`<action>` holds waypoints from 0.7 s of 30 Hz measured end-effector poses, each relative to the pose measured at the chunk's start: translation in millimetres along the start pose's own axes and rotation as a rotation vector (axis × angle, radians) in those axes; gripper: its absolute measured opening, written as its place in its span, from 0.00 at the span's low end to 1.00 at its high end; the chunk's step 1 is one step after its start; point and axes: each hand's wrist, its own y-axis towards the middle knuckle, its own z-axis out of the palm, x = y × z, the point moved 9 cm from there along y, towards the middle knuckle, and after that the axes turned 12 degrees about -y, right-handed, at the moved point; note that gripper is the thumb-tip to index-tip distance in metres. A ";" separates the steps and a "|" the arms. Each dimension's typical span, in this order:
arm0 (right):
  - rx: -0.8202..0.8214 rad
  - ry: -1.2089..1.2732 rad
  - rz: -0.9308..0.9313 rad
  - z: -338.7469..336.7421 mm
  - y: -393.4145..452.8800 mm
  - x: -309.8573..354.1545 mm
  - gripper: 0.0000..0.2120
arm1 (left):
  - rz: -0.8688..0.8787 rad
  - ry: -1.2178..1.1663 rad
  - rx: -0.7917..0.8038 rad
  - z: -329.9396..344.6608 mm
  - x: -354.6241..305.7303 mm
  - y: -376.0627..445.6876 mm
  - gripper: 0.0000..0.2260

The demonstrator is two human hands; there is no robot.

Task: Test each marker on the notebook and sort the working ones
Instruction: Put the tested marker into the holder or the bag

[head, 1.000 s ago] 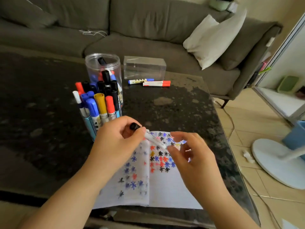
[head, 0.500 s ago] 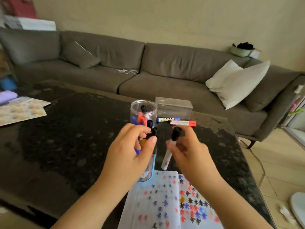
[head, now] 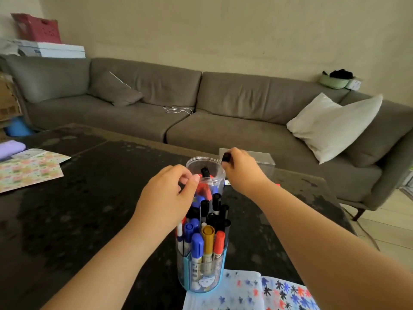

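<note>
My right hand (head: pixel 240 170) grips black marker (head: pixel 226 157) over clear jar (head: pixel 206 175); left hand (head: pixel 169 195) curled, empty, beside it. Bumping could topple it.

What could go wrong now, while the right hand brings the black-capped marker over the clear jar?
1. The right hand holds the black-capped marker beside the clear jar's rim, not over the opening, so if released it might fall onto the table.
2. The left hand hangs close to the tall jar and the full marker holder; a nudge might tip either.
</note>
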 end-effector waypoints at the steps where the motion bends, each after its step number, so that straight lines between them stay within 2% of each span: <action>1: 0.031 0.012 0.007 6.3 -0.1 -3.1 0.14 | -0.005 0.002 0.008 2.4 0.8 0.8 0.06; 8: 0.000 0.031 0.043 -2.8 -22.4 -29.5 0.13 | 0.029 0.002 0.017 9.7 -13.7 -1.6 0.05; 13: 0.027 0.026 0.129 -8.2 -59.6 -75.7 0.11 | 0.182 0.047 0.034 25.8 -66.6 -15.0 0.10; 16: 0.064 0.043 0.248 -6.0 -83.9 -117.3 0.12 | 0.295 0.103 0.093 58.8 -97.6 -28.3 0.13; 21: 0.114 0.006 0.359 2.4 -117.2 -181.9 0.13 | 0.243 0.065 0.247 139.0 -99.0 -49.0 0.13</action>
